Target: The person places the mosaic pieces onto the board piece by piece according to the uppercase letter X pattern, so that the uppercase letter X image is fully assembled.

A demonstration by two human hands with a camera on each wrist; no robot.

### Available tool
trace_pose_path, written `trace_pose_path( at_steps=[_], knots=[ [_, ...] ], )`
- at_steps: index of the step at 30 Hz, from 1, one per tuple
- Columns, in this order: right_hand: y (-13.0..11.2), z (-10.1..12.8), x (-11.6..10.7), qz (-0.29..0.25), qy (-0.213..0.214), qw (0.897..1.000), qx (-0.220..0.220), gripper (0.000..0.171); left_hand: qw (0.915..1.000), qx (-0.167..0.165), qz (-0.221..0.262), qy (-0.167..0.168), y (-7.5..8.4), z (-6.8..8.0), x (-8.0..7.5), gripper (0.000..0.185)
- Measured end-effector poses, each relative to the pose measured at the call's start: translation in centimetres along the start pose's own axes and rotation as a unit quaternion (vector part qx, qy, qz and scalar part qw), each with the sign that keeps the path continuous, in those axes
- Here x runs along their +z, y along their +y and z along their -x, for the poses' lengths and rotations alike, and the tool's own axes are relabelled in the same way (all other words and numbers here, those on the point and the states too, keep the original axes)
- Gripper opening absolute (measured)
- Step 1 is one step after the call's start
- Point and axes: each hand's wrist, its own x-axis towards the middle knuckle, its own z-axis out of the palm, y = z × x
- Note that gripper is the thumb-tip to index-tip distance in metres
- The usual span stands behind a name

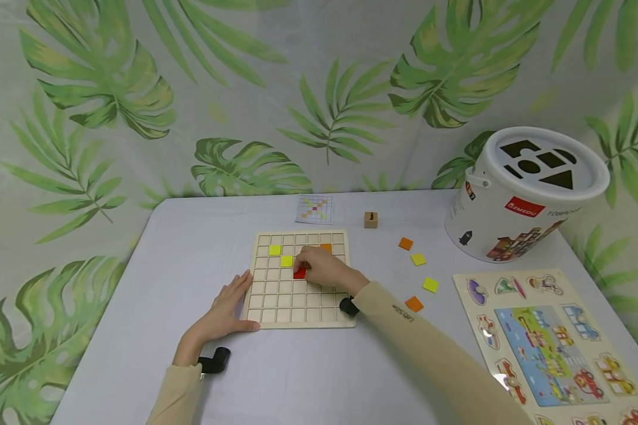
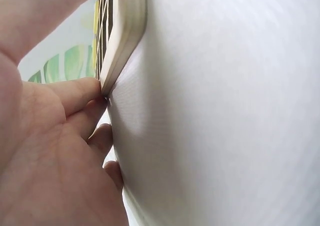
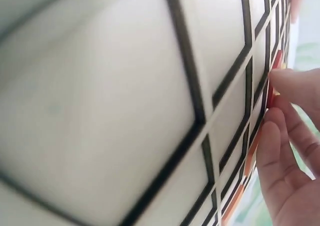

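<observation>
On the grid board (image 1: 298,324), the red tile (image 1: 299,273) is pinched by the right hand (image 1: 324,267) at a cell near the board's middle; whether it is fully seated cannot be told. The board's left edge is touched by the left hand (image 1: 220,307), its fingers spread and nothing gripped. The tile is best squared to the ridges and pressed flat, with the board kept steady. Yellow tiles (image 1: 286,261) are held in other board cells. Right of the board, a lidded bucket (image 1: 521,200) is seen, its contents hidden.
</observation>
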Motion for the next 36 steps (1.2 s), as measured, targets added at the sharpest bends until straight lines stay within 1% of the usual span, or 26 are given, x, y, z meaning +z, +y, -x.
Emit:
trace_pose_path(
  at_steps=[2, 4, 7, 9, 13, 20, 23, 25, 29, 33, 36],
  knots=[
    [0.3, 0.3, -0.2, -0.012, 0.004, 1.0, 0.0, 0.028, 1.0, 0.001, 0.001, 0.0, 0.0, 0.0, 0.0, 0.107],
    [0.7, 0.8, -0.6, -0.041, 0.012, 0.999, 0.008, 0.025, 1.0, 0.001, 0.001, -0.001, 0.0, 0.0, 0.0, 0.107],
    [1.7, 2.0, -1.7, -0.087, 0.035, 0.995, 0.023, 0.02, 1.0, 0.002, 0.001, -0.002, 0.0, 0.0, 0.0, 0.107],
    [2.7, 3.1, -2.8, -0.108, 0.051, 0.992, 0.031, 0.018, 1.0, 0.003, 0.001, -0.002, 0.0, 0.0, 0.1, 0.106],
    [5.2, 5.8, -5.2, -0.107, 0.087, 0.989, 0.052, 0.018, 1.0, 0.005, 0.0, 0.0, 0.1, 0.1, 0.0, 0.106],
    [10.3, 10.9, -8.8, -0.076, 0.154, 0.979, 0.113, 0.018, 1.0, 0.001, -0.003, -0.001, -0.1, 0.0, 0.0, 0.107],
    [12.0, 12.7, -9.9, -0.069, 0.165, 0.973, 0.147, 0.019, 1.0, 0.003, 0.0, 0.0, -0.1, -0.1, 0.0, 0.107],
    [12.7, 13.7, -10.4, -0.07, 0.167, 0.969, 0.17, 0.02, 1.0, 0.004, 0.0, 0.001, -0.2, -0.1, 0.0, 0.107],
    [13.4, 14.6, -10.9, -0.066, 0.165, 0.963, 0.205, 0.024, 0.9998, 0.018, 0.005, 0.009, -0.2, 0.0, 0.0, 0.106],
    [13.9, 14.3, -10.8, -0.059, 0.163, 0.962, 0.21, 0.026, 0.9996, 0.024, 0.01, 0.012, 0.1, 0.2, 0.0, 0.105],
    [14.2, 13.7, -10.5, -0.053, 0.155, 0.964, 0.21, 0.027, 0.9999, 0.012, 0.007, 0.004, 0.3, 0.2, 0.0, 0.105]
  ],
)
